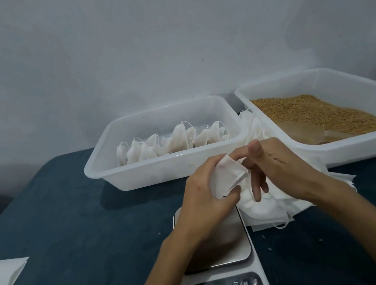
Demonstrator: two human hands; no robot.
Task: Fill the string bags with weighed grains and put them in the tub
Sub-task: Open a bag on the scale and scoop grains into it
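Two hands meet above the silver-topped white digital scale: your left hand has its grip curled round a small white fabric string bag, while your right hand works at its mouth with fingers loosely spread, holding nothing. At 12 o'clock from the scale, the translucent white plastic tub holds filled bags. At 2 o'clock, a second white tub holds golden-brown grains. Spare flat bags lie on the dark blue bench.
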